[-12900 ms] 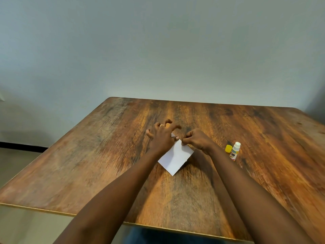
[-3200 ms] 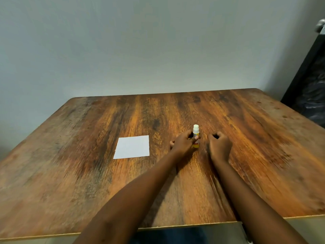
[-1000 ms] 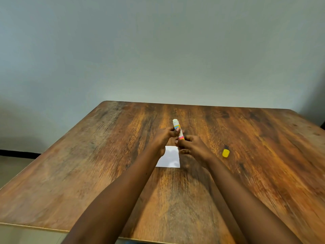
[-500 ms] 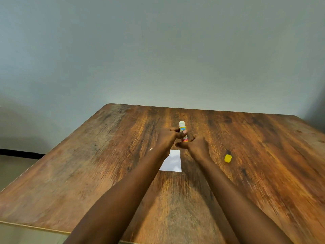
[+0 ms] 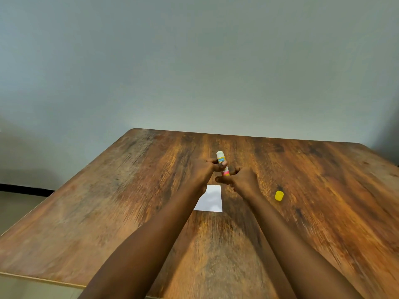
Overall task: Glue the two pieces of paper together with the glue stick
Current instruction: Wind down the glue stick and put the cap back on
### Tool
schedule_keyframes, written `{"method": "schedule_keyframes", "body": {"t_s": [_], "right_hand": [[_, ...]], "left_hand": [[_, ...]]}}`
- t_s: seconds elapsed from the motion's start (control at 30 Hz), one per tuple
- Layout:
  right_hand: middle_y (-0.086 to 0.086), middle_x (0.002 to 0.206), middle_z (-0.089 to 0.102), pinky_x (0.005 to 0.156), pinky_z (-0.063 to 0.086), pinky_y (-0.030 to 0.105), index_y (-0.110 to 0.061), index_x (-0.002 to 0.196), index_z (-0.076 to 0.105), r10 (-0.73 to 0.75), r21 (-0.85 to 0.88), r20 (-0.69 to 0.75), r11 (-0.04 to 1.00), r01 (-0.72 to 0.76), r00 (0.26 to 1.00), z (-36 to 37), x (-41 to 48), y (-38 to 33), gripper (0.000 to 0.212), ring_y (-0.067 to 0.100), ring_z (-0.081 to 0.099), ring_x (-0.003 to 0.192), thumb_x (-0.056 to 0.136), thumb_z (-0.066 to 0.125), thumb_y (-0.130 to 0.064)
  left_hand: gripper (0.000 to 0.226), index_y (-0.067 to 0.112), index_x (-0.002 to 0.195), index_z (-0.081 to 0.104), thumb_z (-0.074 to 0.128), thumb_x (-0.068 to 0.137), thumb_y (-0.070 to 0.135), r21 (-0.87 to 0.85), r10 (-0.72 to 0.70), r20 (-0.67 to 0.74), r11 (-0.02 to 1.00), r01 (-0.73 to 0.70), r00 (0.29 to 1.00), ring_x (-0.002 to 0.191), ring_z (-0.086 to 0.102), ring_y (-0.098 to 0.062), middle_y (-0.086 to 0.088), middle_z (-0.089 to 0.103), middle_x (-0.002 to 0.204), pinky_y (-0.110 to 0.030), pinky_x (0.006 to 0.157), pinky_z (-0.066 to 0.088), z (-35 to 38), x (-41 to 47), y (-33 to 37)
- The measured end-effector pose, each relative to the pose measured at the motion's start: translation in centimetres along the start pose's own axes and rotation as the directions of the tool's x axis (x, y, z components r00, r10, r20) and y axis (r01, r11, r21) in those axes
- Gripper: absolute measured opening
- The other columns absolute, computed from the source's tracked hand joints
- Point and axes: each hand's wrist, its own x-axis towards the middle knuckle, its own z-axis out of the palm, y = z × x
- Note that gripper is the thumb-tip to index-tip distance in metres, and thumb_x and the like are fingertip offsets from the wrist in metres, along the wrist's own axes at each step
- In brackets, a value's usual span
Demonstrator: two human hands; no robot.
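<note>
The uncapped glue stick [image 5: 222, 161] stands upright above the table, white tip up. My left hand [image 5: 204, 172] grips its upper body. My right hand [image 5: 239, 180] pinches its pink lower end. Under and just behind my hands lies the white paper [image 5: 210, 199], flat on the wooden table [image 5: 108, 201]; my left wrist hides its left part, and I see only one sheet outline. The glue stick's yellow cap [image 5: 279, 195] lies on the table to the right of my right wrist.
A plain grey wall rises behind the table's far edge. The near table edge runs along the bottom left, with floor visible past the left side. A dark object shows at the far right edge.
My hands with the glue stick have held nearly the same pose over the last second. My view has tilted up, so the table sits lower in the frame.
</note>
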Motion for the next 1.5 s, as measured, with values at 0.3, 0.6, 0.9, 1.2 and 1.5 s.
{"method": "schedule_keyframes", "body": {"t_s": [0.3, 0.6, 0.9, 1.2, 1.5], "right_hand": [[0.006, 0.080, 0.066, 0.062, 0.050, 0.022, 0.000, 0.100, 0.065, 0.002, 0.390, 0.346, 0.909, -0.146, 0.938, -0.6, -0.1, 0.0, 0.028, 0.013, 0.062, 0.074, 0.087, 0.063, -0.024], [0.005, 0.066, 0.071, 0.051, 0.048, 0.020, -0.008, 0.071, 0.072, 0.015, 0.227, 0.281, 0.970, -0.082, 0.959, -1.2, 0.3, 0.1, 0.016, 0.015, 0.064, 0.058, 0.078, 0.074, -0.021], [0.006, 0.078, 0.061, 0.064, 0.046, 0.033, -0.002, 0.090, 0.059, -0.029, -0.131, -0.031, 0.991, 0.025, 0.999, 0.6, -0.1, 0.0, 0.039, 0.020, 0.059, 0.072, 0.073, 0.077, -0.032], [0.005, 0.070, 0.073, 0.060, 0.051, 0.025, -0.003, 0.079, 0.072, 0.087, 0.377, 0.424, 0.888, -0.263, 0.901, -1.7, 0.6, 0.7, 0.007, 0.015, 0.066, 0.064, 0.077, 0.071, -0.010], [0.009, 0.078, 0.061, 0.062, 0.051, 0.032, -0.003, 0.088, 0.058, 0.086, 0.132, 0.081, 0.987, -0.097, 0.993, 0.1, 0.2, -0.2, 0.042, 0.021, 0.060, 0.073, 0.069, 0.081, -0.032]], "left_hand": [[0.031, -0.002, 0.109, 0.067, 0.069, 0.082, 0.014, -0.076, -0.070, -0.045, 0.995, 0.067, 0.997, 0.075, 0.056, -0.001, 0.003, 0.066, 0.081, -0.017, 0.065, 0.039, -0.5, 0.3, 0.3], [0.034, -0.004, 0.108, 0.067, 0.070, 0.080, 0.015, -0.064, -0.115, -0.122, 0.992, 0.107, 0.986, 0.094, 0.054, -0.016, -0.008, 0.064, 0.098, -0.030, 0.081, 0.033, -0.4, 0.5, -0.5], [0.037, -0.002, 0.106, 0.069, 0.077, 0.074, 0.015, -0.023, -0.035, -0.122, 0.999, 0.032, 0.992, 0.097, 0.063, -0.021, -0.018, 0.070, 0.109, -0.032, 0.080, 0.053, 0.5, 0.6, -0.5], [0.034, -0.003, 0.114, 0.064, 0.066, 0.085, 0.014, 0.004, -0.101, -0.065, 0.995, 0.102, 0.993, 0.092, 0.052, -0.013, -0.003, 0.061, 0.100, -0.027, 0.075, 0.040, -0.1, 0.5, 0.5], [0.034, -0.003, 0.107, 0.067, 0.074, 0.077, 0.011, -0.041, -0.043, -0.063, 0.998, 0.041, 0.997, 0.077, 0.063, -0.015, -0.011, 0.068, 0.091, -0.017, 0.058, 0.050, 0.6, 0.5, 0.0]]}}
